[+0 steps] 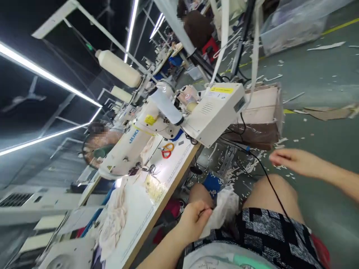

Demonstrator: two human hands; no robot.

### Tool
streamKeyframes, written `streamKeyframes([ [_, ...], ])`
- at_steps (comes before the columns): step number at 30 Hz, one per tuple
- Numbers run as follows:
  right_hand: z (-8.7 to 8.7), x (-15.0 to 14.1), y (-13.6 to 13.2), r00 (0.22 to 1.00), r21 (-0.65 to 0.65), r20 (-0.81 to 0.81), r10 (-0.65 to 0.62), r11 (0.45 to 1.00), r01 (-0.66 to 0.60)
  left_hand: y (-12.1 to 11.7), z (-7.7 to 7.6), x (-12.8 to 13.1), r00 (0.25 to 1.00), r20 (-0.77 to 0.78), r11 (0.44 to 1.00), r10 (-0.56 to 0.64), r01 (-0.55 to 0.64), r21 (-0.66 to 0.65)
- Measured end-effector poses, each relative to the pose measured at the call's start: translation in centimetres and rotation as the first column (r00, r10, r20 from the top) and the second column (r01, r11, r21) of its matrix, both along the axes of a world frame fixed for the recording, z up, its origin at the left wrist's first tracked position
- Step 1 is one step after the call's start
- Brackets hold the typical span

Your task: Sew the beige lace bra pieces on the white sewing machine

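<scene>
My left hand (196, 219) is over my lap, its fingers curled into a pinch at the edge of a thin whitish cloth (226, 205). The cloth hangs crumpled between my knees, partly behind the hand. Out to the right, above my knee, my right hand (290, 160) has its fingers curled together; whatever may be in them is hidden. A white sewing machine (134, 140) stands on the tabletop (140, 201) to the left. Scissors with red and orange handles (167, 150) lie beside it. A heap of pale fabric (113, 220) is at the table's near left.
A white control box (215, 112) sits at the table's end. Beyond it are a plastic-wrapped bundle (260, 116) and a clear bin (291, 33). A black cable (267, 177) crosses in front of my right leg. Scraps litter the floor. Other people sit farther back.
</scene>
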State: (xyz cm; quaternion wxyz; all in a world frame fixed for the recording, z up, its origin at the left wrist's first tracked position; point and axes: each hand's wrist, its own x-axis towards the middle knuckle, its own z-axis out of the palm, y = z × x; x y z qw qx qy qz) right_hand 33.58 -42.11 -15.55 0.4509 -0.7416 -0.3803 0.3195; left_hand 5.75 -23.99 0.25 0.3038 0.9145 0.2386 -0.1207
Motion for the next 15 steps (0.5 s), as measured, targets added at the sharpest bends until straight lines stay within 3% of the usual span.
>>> streamKeyframes([
  [2, 0.1, -3.4, 0.8, 0.974, 0.087, -0.043, 0.223, 0.972, -0.219, -1.1, -0.4, 1.8, 1.0, 0.023, 0.998, 0.015, -0.014, -0.055],
  [4, 0.6, -6.8, 1.7, 0.904, 0.124, 0.017, 0.427, 0.897, -0.425, -2.1, -1.1, 3.5, 0.994, 0.09, 0.993, 0.063, -0.054, -0.105],
  [8, 1.9, -11.0, 3.1, 0.763, 0.088, 0.124, 0.634, 0.759, -0.645, -3.2, -2.3, 6.0, 0.926, 0.257, 0.939, 0.277, -0.204, -0.275],
  [11, 2.8, -10.0, 2.3, 0.745, 0.135, 0.154, 0.649, 0.733, -0.666, -2.7, -2.8, 6.9, 0.885, 0.298, 0.914, 0.356, -0.264, -0.307],
  [13, 2.6, -7.5, 0.2, 0.807, 0.222, 0.14, 0.574, 0.776, -0.59, -1.5, -3.5, 7.3, 0.889, 0.319, 0.929, 0.329, -0.244, -0.278],
  [15, 1.4, -4.3, -2.7, 0.909, 0.361, 0.064, 0.413, 0.839, -0.406, 0.4, -4.8, 7.8, 0.935, 0.246, 0.959, 0.255, -0.211, -0.189],
])
